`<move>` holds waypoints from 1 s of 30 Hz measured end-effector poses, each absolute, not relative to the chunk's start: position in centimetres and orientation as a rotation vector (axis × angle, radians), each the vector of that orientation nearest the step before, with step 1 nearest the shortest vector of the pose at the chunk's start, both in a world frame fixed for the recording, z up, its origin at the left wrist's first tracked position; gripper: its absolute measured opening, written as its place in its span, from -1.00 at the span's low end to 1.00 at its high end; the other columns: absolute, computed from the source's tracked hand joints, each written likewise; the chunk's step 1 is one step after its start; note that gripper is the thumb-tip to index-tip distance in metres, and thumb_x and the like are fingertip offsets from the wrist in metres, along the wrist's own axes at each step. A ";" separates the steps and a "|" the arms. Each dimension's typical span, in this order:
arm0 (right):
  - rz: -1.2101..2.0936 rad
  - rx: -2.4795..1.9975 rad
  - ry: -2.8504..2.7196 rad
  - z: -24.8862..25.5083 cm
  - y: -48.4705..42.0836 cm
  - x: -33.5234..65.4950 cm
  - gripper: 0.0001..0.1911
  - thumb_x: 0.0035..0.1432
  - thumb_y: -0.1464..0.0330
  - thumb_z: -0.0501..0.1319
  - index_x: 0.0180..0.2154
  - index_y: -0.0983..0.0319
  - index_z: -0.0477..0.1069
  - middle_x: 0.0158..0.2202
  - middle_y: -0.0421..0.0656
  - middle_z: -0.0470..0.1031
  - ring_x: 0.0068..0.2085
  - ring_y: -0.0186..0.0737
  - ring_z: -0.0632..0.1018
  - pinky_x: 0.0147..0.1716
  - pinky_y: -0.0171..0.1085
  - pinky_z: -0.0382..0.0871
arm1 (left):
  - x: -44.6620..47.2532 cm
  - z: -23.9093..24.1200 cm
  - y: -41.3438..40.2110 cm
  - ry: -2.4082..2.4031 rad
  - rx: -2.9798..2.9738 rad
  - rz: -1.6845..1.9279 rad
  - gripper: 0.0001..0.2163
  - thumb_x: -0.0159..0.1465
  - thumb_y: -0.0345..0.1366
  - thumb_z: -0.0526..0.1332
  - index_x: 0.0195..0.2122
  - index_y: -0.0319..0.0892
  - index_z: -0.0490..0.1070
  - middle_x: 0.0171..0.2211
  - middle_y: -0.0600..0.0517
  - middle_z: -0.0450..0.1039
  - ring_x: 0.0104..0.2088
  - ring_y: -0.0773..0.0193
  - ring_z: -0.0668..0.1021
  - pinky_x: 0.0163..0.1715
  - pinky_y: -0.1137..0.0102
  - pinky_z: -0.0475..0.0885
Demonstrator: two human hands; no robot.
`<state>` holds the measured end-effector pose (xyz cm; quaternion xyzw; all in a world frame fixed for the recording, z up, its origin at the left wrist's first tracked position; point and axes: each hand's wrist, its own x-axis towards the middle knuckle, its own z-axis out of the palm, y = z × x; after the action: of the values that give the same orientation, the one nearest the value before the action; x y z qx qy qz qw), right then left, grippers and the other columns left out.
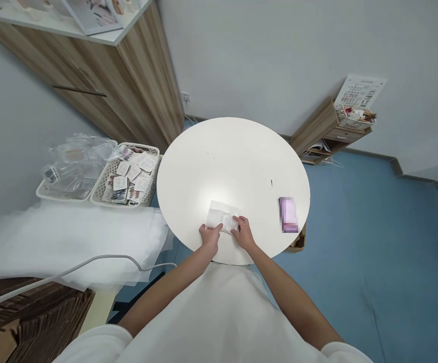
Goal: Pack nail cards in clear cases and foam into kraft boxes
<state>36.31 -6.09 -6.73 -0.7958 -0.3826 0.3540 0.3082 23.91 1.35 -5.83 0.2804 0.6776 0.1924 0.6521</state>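
Note:
A small white packet or folded sheet [221, 215] lies near the front edge of a round white table [234, 161]. My left hand [210, 238] pinches its near left corner with the fingers closed on it. My right hand [243, 233] grips the near right corner, fingers curled over the edge. Both hands rest on the tabletop side by side. What is inside the packet cannot be made out.
A blurred purple flat object [288, 214] lies at the table's right edge. Two white baskets [101, 176] with clear bags and small cards stand on a white-covered surface to the left. A wooden cabinet [120, 75] stands behind, a low shelf [328, 131] at right.

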 end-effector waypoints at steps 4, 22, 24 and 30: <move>0.907 -2.078 -1.017 -7.2 -6.4 35.1 -0.47 0.00 0.35 0.09 0.07 0.11 0.12 0.06 -0.07 0.06 -0.03 -0.14 0.31 -0.05 -0.10 0.26 | 23.2 -5.1 3.2 1.445 0.698 0.427 -0.41 -0.06 -0.28 0.30 0.00 -0.16 0.10 -0.23 -0.06 0.36 -0.36 0.33 0.49 -0.40 0.43 0.38; 0.915 -2.060 -0.800 -5.7 -5.6 31.4 -0.51 -0.07 0.44 -0.01 -0.02 0.19 0.27 -0.33 -0.18 0.35 -0.32 -0.28 0.40 -0.23 -0.26 0.31 | 19.5 -4.0 2.1 0.678 2.184 -0.012 -0.67 0.02 -0.43 0.14 -0.15 -0.08 0.29 -0.21 -0.05 0.29 -0.16 0.15 0.37 -0.15 0.28 0.28; 0.939 -2.054 -0.745 -5.2 -5.3 31.6 -0.57 -0.02 0.39 -0.02 -0.06 0.18 0.29 -0.39 -0.21 0.37 -0.33 -0.28 0.41 -0.26 -0.27 0.31 | 19.2 -3.4 2.0 0.651 2.145 -0.047 -0.62 -0.02 -0.44 0.18 -0.13 -0.08 0.28 -0.19 -0.07 0.28 -0.12 0.10 0.35 -0.08 0.24 0.25; 0.830 -2.232 -0.768 -5.3 -4.4 31.2 -0.70 -0.04 0.38 0.02 -0.18 0.16 0.28 -0.56 -0.30 0.26 -0.47 -0.30 0.38 -0.43 -0.30 0.27 | 17.8 -2.3 2.4 0.523 2.001 0.000 -0.54 -0.08 -0.39 0.25 -0.10 -0.06 0.29 -0.11 -0.08 0.30 -0.06 0.07 0.34 0.01 0.21 0.21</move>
<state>31.21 -4.38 -5.28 -0.8468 -0.2914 0.3148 0.3145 17.84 2.43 -2.26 0.8313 0.2173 -0.0002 0.5115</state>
